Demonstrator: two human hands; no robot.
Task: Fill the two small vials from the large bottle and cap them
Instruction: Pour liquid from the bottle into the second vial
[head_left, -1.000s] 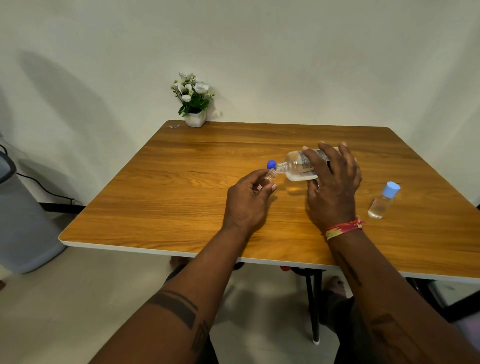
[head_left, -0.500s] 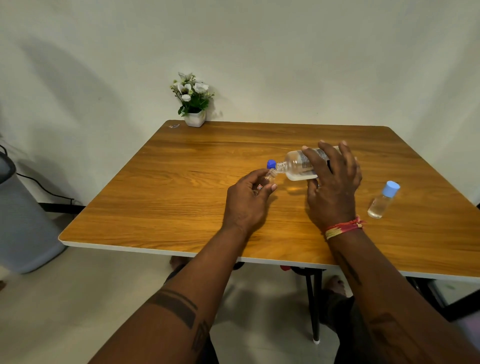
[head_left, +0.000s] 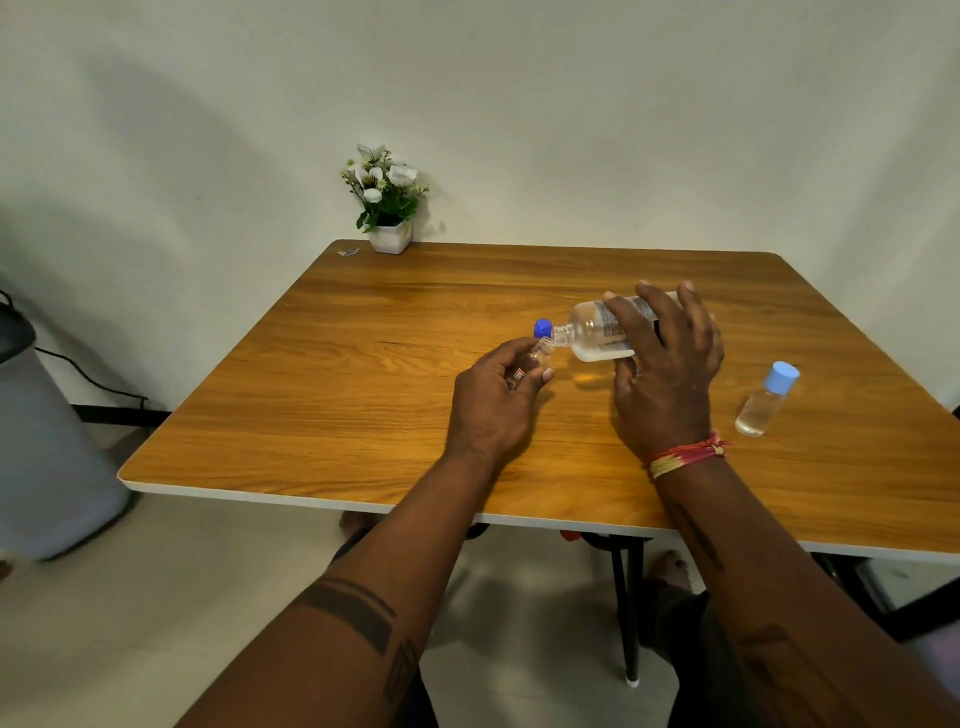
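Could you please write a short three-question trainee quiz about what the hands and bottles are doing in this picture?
1. True or false: the large bottle is tipped on its side, its neck at the mouth of the small vial held by the left hand.
2. Which hand holds the large bottle? A. left B. right C. neither
3. Fill in: the vial with the light blue cap stands on the table to the ____ of the right hand.

Key: 1 true; 2 B; 3 right.
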